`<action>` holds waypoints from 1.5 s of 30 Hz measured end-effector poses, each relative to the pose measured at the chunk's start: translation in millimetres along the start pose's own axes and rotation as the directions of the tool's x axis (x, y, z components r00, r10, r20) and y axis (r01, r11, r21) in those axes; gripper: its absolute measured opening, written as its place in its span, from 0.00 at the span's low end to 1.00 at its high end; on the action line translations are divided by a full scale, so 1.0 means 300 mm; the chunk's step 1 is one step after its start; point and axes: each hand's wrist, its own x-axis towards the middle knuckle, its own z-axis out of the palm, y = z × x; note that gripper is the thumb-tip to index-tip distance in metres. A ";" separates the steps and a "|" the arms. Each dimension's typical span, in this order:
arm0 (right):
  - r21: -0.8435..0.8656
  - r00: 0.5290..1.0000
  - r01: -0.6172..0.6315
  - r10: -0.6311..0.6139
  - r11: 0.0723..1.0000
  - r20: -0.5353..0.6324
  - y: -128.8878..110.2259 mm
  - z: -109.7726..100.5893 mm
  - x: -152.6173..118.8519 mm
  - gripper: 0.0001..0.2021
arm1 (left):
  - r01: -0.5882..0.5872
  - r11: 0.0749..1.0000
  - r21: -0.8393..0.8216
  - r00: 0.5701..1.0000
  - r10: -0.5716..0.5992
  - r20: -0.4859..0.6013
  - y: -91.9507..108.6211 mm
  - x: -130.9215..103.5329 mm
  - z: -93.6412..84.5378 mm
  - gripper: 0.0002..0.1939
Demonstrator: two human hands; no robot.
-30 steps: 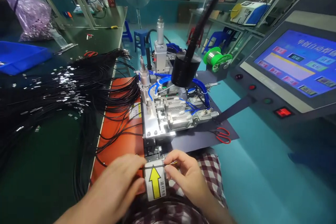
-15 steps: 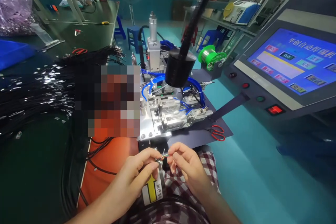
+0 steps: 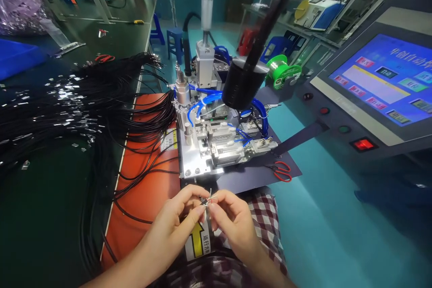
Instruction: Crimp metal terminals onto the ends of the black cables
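Observation:
Between my two hands, low in the middle of the head view, is the end of a black cable with thin wires fanning out of it. My left hand is closed and pinches the black jacket between thumb and fingertips. My right hand is closed too, its thumb and forefinger pressed on the thin wires. The fingertips of both hands nearly touch and partly hide the wires. Just beyond my hands stands a metal soldering machine with blue air hoses.
Bundles of black cables run across an orange surface at the left. Red-handled scissors lie on the machine's dark base. A control panel screen stands at the right; a black lamp head hangs above the machine beside a green solder spool.
My right hand has moved left, closer to my left hand, and now pinches the wires nearer the jacket. The view has shifted slightly. The machine's tall cylinder shows more extended.

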 end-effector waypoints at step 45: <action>0.138 0.986 -0.151 0.140 0.979 0.089 -0.027 -0.012 0.037 0.09 | 0.251 0.891 -0.377 0.968 -0.230 0.101 0.004 0.022 -0.033 0.11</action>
